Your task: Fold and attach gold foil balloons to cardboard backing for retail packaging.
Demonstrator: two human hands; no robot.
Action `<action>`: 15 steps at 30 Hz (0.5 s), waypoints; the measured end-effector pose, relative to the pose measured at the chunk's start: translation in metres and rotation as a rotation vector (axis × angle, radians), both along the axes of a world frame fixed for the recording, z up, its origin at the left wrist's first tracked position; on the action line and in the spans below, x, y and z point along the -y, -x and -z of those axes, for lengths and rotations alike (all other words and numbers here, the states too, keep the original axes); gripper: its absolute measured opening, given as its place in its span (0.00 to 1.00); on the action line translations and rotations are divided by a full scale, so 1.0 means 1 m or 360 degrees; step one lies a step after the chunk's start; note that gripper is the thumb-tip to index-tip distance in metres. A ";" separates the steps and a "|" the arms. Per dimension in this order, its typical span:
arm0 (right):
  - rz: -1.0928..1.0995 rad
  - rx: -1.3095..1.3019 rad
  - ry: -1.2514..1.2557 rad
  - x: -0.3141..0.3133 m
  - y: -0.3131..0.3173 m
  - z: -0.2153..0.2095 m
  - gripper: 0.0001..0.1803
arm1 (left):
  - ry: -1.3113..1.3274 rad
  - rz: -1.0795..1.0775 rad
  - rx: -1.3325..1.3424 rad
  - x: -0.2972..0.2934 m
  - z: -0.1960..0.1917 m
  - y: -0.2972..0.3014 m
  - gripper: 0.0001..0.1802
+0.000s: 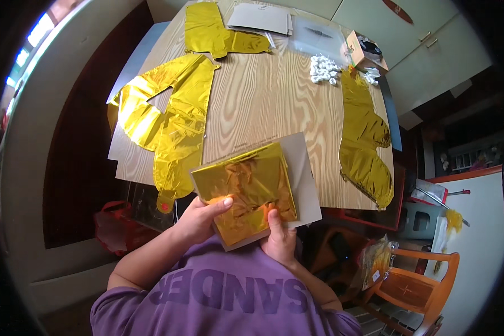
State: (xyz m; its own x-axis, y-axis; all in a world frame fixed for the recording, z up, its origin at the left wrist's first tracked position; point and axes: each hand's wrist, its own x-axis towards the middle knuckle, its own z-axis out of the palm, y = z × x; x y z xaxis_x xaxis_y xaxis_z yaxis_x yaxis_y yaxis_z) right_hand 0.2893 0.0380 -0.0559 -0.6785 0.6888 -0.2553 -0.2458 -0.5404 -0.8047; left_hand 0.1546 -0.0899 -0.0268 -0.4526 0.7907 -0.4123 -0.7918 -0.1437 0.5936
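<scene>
Head view: both hands grip a folded gold foil balloon stacked on a grey card, left hand (pixel 199 215) thumb pressing its lower-left corner, right hand (pixel 279 238) pinching the bottom edge. The folded gold foil balloon (pixel 246 187) sits on the grey card (pixel 305 168), over the wooden surface (pixel 257 101) edge. It looks mid-flattening; pressing the creases evenly likely comes next. Unfolded gold foil balloons (pixel 171 120) lie beyond.

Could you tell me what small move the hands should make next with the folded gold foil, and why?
Probably press the folded gold foil flatter on the grey card: both thumbs already pin it, left hand and right hand, and it looks crinkled.
</scene>
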 end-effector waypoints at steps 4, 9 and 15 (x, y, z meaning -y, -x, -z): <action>-0.0451 0.0132 -0.0405 -0.039 -0.071 0.043 0.31 | 0.0192 0.0181 -0.0250 0.025 -0.010 0.022 0.26; -0.0474 -0.0022 -0.0102 -0.105 -0.046 -0.027 0.36 | 0.0276 0.0605 -0.0281 0.020 -0.013 0.034 0.21; -0.0420 0.0507 -0.0215 -0.070 -0.033 -0.044 0.11 | 0.0225 0.0269 -0.0313 0.022 -0.030 0.008 0.21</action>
